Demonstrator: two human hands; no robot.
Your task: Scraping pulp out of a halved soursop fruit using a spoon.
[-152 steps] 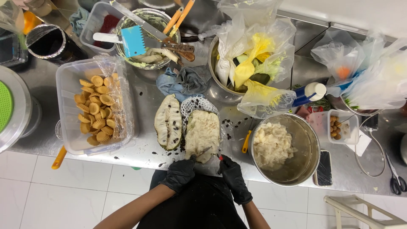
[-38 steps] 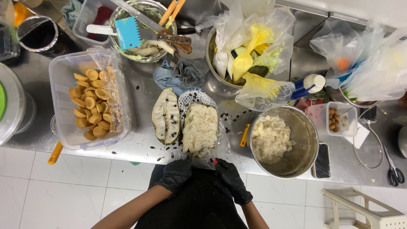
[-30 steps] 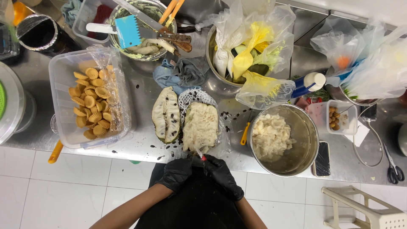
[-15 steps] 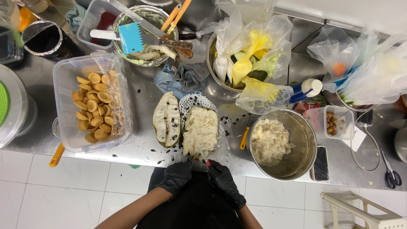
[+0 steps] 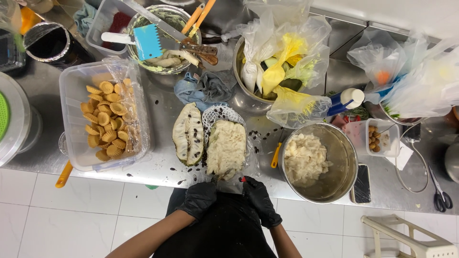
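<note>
On a cluttered steel desk, black-gloved left hand and right hand rest apart, fingers curled, grip unclear, at six o'clock of the white pulpy fruit half; steadying it there suits careful seeding.

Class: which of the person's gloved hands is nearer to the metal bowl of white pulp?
The right hand. It sits at the counter edge just left of the metal bowl, while the left hand lies farther away, below the hollowed fruit half.

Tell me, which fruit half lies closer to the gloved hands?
The right half, all white pulp, lies just above both the left hand and right hand. The left half, dark seeds showing, sits farther.
</note>
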